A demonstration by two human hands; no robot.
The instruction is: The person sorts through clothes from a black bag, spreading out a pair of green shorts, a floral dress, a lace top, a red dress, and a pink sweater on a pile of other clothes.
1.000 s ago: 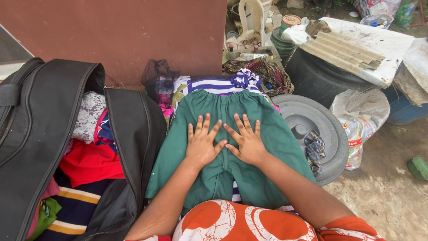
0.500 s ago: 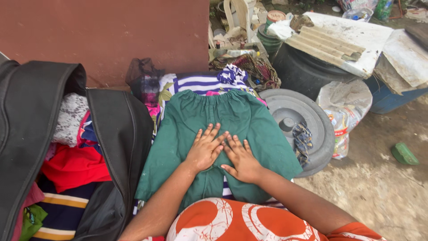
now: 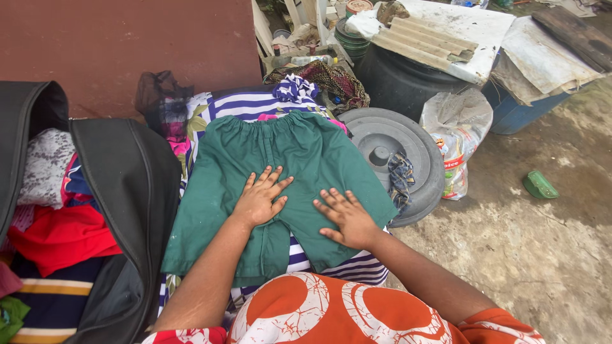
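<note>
Flat and splayed wide, both the left hand (image 3: 260, 200) and right hand (image 3: 346, 218) are pressing mid-frame on the green shorts (image 3: 280, 185), waistband lying toward the frame's top.

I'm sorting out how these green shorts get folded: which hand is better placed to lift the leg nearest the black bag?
Probably the left hand: it lies flat on the green shorts on the side nearest the black bag; the right hand presses the other leg.
</note>
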